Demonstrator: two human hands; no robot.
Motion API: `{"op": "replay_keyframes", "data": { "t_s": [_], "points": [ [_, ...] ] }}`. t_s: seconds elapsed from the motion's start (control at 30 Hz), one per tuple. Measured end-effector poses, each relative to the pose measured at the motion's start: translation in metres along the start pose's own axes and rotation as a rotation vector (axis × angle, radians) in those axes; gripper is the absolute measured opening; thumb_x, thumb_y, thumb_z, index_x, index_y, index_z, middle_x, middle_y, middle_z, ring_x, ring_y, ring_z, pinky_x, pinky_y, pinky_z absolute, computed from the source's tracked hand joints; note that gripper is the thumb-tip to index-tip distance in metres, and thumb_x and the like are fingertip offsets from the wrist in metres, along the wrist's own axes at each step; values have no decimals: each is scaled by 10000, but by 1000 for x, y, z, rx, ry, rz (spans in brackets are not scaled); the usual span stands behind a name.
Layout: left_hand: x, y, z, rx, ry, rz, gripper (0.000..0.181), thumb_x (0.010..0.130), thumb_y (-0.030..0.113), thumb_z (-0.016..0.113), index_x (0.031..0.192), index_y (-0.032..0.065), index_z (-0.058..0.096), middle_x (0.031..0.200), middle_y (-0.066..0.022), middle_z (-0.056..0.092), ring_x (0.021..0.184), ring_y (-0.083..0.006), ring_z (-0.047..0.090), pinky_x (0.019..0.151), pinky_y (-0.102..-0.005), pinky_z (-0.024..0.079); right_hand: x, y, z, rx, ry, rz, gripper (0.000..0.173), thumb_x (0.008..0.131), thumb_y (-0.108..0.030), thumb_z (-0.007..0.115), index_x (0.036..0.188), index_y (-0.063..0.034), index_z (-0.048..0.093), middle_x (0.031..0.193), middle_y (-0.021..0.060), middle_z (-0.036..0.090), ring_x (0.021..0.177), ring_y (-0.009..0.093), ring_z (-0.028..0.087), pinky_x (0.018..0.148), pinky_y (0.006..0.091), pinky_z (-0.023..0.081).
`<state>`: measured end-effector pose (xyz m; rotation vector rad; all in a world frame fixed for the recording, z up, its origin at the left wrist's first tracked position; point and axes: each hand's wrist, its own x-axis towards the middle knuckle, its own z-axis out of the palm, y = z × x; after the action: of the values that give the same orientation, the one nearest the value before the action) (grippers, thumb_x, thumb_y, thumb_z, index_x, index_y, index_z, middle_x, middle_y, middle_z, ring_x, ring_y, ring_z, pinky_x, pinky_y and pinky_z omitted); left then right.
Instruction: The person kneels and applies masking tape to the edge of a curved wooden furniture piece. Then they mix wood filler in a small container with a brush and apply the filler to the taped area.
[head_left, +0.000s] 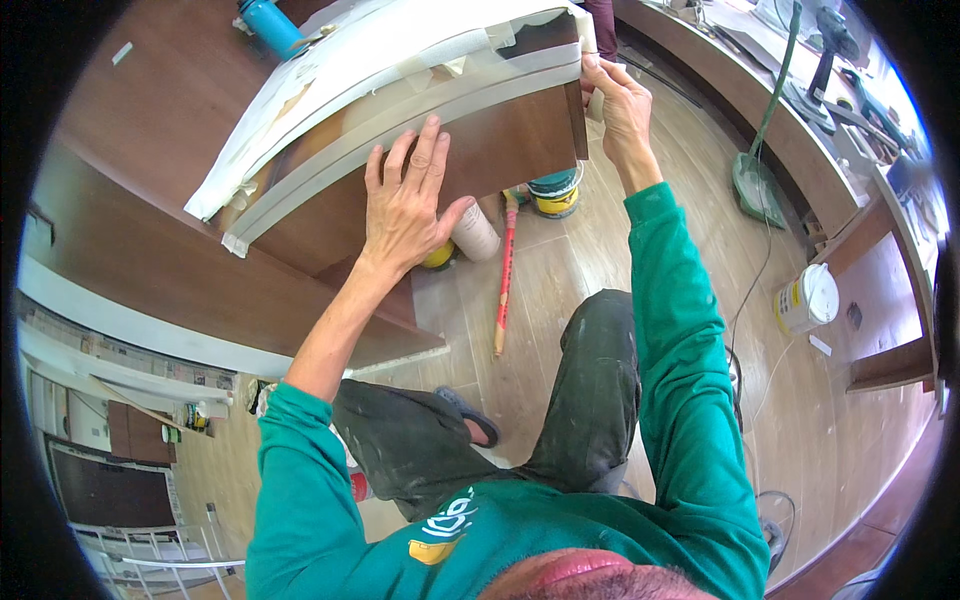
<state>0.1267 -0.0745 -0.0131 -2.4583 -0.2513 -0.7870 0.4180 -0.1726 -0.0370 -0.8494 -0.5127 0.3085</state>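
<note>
A strip of pale masking tape (420, 112) runs along the front of a brown wooden panel (510, 139), under a white covering sheet (375, 45). Spread fingers of my left hand (409, 191) rest against the panel, their tips at the tape's lower edge. At the panel's right end, my right hand (626, 109) pinches the end of the tape at the corner. Something cream-coloured, perhaps the tape roll, shows partly behind its fingers. Clear film and creased tape pieces line the edge above the strip.
Under the panel are a cardboard tube (476, 234), a red-handled tool (506, 277) and a paint bucket (555, 193). A green dustpan (757, 191), a white bucket (806, 298) and a cable (750, 281) lie rightward. A blue bottle (270, 28) is on top; a drill (829, 45) stands on the bench.
</note>
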Motion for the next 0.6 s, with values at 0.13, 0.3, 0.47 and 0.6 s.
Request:
{"op": "replay_keyframes", "data": {
  "t_s": [0.13, 0.3, 0.47, 0.6],
  "points": [
    [-10, -8, 12, -19, 27, 30, 922, 842, 483, 760, 1547, 15, 396, 1670, -125, 301, 1500, -314, 302, 1246, -493, 158, -2, -1, 11, -15, 72, 3, 367, 896, -329, 819, 1121, -43, 771, 853, 2, 673, 692, 85, 584, 605, 252, 482],
    [-7, -16, 19, -25, -20, 110, 920, 874, 483, 726, 1567, 9, 350, 1669, -168, 282, 1552, -324, 236, 1266, -496, 123, -4, -4, 7, -61, 54, 106, 483, 868, -422, 832, 1120, -15, 762, 873, 12, 676, 720, 96, 585, 610, 263, 483],
    [36, 1, 26, -86, -40, 255, 905, 882, 491, 699, 1567, 14, 350, 1671, -169, 275, 1561, -311, 228, 1276, -480, 108, 1, -1, 4, -92, 39, 160, 524, 858, -506, 822, 1047, -19, 787, 831, 12, 676, 708, 88, 568, 612, 246, 449],
    [82, 31, 43, -148, 20, 334, 905, 856, 488, 709, 1548, 9, 378, 1665, -159, 293, 1558, -298, 238, 1278, -474, 118, -1, 9, -10, -48, 75, 189, 495, 901, -492, 776, 981, -3, 770, 865, 29, 697, 712, 95, 581, 622, 253, 441]
  ]
}}
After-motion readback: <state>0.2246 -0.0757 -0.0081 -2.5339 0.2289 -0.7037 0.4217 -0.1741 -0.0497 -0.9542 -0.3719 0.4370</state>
